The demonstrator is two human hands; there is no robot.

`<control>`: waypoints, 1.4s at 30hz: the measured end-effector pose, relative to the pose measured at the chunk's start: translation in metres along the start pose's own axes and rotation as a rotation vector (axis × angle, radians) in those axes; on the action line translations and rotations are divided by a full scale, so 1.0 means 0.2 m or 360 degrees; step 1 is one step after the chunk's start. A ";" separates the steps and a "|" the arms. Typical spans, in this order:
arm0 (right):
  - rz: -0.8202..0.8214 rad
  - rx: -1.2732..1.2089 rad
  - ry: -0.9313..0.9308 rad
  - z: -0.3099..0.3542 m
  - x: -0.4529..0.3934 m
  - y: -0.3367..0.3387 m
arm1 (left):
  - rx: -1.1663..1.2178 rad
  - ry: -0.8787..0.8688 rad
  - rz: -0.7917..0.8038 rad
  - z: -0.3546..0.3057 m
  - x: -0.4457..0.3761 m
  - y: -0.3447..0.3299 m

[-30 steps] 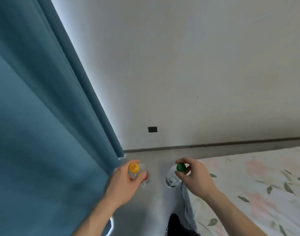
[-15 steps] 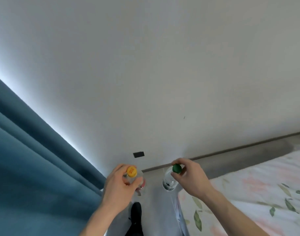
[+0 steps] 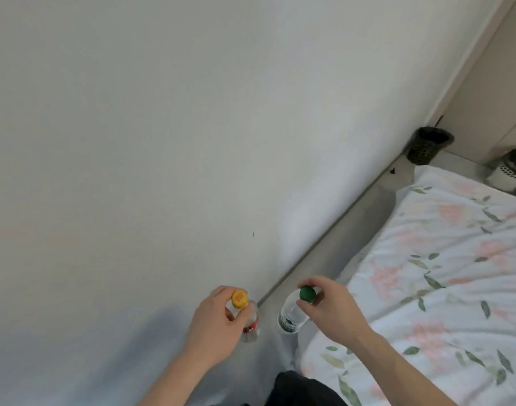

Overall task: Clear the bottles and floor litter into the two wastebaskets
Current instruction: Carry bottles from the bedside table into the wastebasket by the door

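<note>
bed (image 3: 444,288) right – wall (image 3: 133,142) left | two wastebaskets (image 3: 426,145) beyond bed

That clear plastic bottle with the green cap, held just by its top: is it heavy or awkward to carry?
Probably light: the clear plastic bottle with the green cap hangs from a few fingertips of the right hand. It looks see-through, likely near empty. Gripped only at the cap, it may swing.
</note>
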State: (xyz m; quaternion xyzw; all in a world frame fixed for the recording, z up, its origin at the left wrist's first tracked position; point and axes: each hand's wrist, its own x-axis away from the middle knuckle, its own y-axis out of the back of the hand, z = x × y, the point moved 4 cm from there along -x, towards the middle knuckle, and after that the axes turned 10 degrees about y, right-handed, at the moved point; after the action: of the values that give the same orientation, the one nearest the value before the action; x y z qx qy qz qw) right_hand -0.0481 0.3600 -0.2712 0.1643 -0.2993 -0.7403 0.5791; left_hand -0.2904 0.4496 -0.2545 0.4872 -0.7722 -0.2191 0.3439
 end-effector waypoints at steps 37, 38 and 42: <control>-0.1308 -0.0195 -0.0783 -0.87 -0.88 1.45 | -0.0593 -0.1014 0.0877 -2.39 -1.83 -1.27; -0.1340 -0.0201 -0.0807 -0.89 -0.86 1.48 | -0.0586 -0.1024 0.0899 -2.43 -1.84 -1.31; -0.1441 -0.0218 -0.0927 -1.04 -0.82 1.62 | -0.0653 -0.1123 0.0968 -2.59 -1.91 -1.50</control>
State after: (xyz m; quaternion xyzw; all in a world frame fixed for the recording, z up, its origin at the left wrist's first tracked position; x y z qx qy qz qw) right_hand 0.3653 0.4152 -0.2435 0.0266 -0.2977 -0.9485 0.1048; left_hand 0.3868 0.6638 -0.2328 0.0591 -0.8894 -0.4074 0.1988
